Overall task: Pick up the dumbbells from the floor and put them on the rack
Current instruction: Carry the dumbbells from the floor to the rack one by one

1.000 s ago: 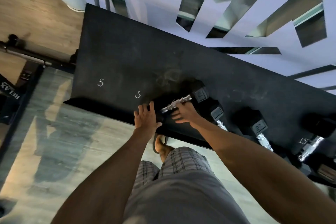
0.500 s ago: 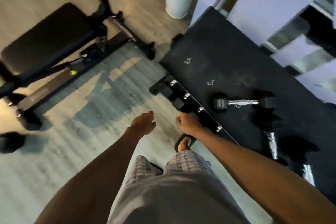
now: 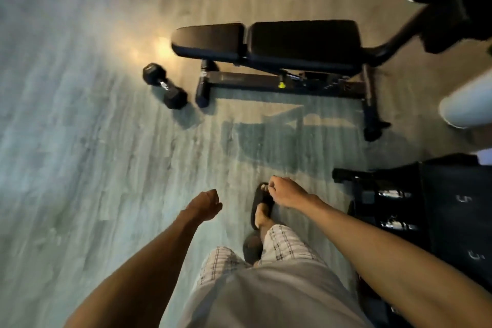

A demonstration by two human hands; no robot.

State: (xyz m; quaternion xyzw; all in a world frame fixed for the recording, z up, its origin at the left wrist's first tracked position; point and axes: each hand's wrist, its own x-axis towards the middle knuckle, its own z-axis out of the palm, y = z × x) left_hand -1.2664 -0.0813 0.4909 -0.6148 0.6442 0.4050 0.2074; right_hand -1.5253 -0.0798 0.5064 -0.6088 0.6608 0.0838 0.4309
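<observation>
One black hex dumbbell (image 3: pixel 164 86) with a chrome handle lies on the wood floor, just left of the bench's foot. The black dumbbell rack (image 3: pixel 439 210) stands at the right edge, with chrome dumbbell handles (image 3: pixel 392 194) showing on a lower shelf and white "5" marks on its top. My left hand (image 3: pixel 203 204) hangs low in the middle of the view, fingers loosely curled, nothing in it. My right hand (image 3: pixel 286 192) is beside it over my sandalled foot, also curled and holding nothing. Both hands are far from the dumbbell on the floor.
A black padded weight bench (image 3: pixel 266 44) stands across the floor ahead. A white planter (image 3: pixel 466 106) sits at the right edge above the rack. More dark gym gear (image 3: pixel 450 2) fills the top right corner. Bare wood floor (image 3: pixel 80 168) spreads to the left.
The view has swung left from the rack to the floor. Both hands came off the dumbbell set on the rack top and now hang free.
</observation>
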